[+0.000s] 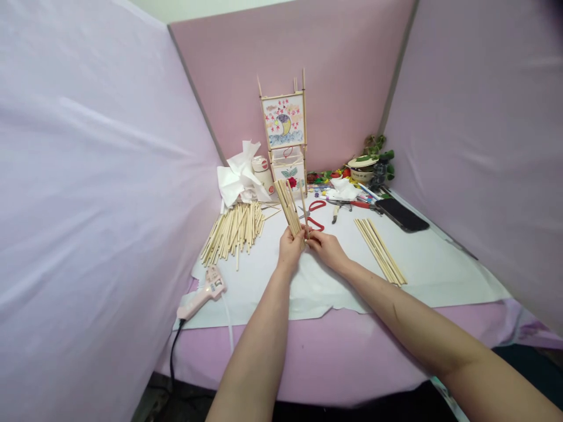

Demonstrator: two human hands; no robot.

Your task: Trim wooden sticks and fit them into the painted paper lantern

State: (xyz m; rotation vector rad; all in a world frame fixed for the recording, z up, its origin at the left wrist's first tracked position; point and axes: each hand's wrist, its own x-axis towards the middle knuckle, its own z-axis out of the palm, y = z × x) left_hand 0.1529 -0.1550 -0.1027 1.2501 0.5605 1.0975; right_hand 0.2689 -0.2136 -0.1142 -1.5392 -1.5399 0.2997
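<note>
My left hand (290, 249) is closed around a bundle of thin wooden sticks (287, 202), held tilted above the middle of the table. Beside it, my right hand (324, 247) pinches the lower end of a single wooden stick (304, 208). The two hands nearly touch, and some fingertips are hidden. A heap of loose sticks (233, 231) lies to the left. On the right, several sticks (380, 252) lie side by side in a row. Just beyond my hands are red-handled scissors (315, 224).
A pink glue gun (204, 296) with a black cord lies front left. At the back stand a stick frame with a moon picture (284, 122), crumpled tissue (240, 176) and a white bottle (263, 171). Pliers (360, 204), a phone (401, 214) and a bowl (361, 174) are back right.
</note>
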